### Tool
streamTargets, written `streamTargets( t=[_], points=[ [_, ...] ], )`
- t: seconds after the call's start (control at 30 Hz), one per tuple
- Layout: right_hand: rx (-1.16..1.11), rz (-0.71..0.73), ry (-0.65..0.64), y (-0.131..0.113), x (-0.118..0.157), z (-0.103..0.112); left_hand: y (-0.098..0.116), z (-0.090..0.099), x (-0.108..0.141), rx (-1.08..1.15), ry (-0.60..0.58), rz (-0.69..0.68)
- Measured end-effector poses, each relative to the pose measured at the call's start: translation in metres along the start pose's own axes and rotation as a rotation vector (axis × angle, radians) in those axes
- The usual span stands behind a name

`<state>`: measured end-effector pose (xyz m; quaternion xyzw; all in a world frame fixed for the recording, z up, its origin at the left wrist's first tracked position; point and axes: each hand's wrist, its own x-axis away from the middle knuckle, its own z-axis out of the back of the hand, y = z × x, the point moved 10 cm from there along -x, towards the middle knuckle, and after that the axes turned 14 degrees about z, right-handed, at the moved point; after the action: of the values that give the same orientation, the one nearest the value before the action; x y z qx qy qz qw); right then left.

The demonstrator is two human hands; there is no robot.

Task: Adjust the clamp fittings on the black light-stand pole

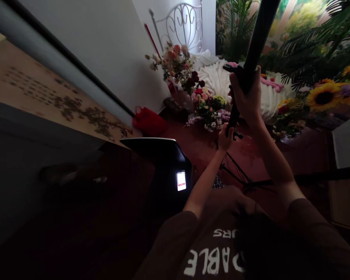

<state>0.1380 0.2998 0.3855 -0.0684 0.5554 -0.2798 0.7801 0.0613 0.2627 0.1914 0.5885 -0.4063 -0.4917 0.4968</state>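
Pole point(256, 48) in right hand point(249, 97) is cut off above.

black pole point(259, 35) cut off above, bright screen point(181, 182) blurred

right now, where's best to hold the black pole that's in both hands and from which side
Likely around the upper stretch of the black pole, from the camera side, wrapping crosswise: there it is straight and bare, above the fitting that juts sideways.

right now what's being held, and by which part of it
A black pole, held in both hands: the right hand grips it near the projecting fitting, the left hand lower down, on a thinner stretch.
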Motion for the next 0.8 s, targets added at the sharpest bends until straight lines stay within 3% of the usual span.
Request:
streamTargets(
  t=[0.17,0.33,0.57,0.8],
  points=[
    [0.015,-0.055,0.031,-0.016,0.02,0.011,-0.002,0.002,0.002,0.019,0.04,0.014],
    [-0.056,-0.192,0.068,-0.026,0.069,0.025,-0.003,0.002,0.0,0.033,0.041,0.012],
    [-0.047,-0.413,0.003,-0.013,0.153,0.026,-0.011,0.002,-0.003,0.054,0.044,0.061],
    [-0.136,-0.625,0.01,0.013,0.193,0.03,-0.012,0.003,-0.003,0.033,0.066,0.011]
  ],
)
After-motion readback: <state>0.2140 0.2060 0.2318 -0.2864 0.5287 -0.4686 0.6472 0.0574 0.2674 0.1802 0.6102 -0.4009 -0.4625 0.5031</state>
